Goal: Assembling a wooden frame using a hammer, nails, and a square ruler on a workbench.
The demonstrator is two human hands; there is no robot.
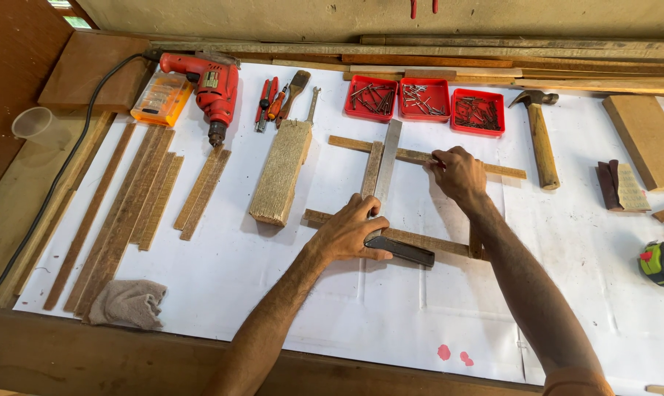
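Working mid-bench, you have bare white paper (273, 279) toward the near edge, while a wood block (281, 172) crowds the left. Your left hand (350, 235) presses the square (388, 192) flat on the slat frame (420, 157); your right hand (458, 173), fingers curled, pinches the upper slat beside its blade.

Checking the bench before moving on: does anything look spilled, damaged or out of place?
Only small things: pink-red spots stain the white sheet near its front edge, and a crumpled rag lies on its left corner. Nails stay in the red trays.
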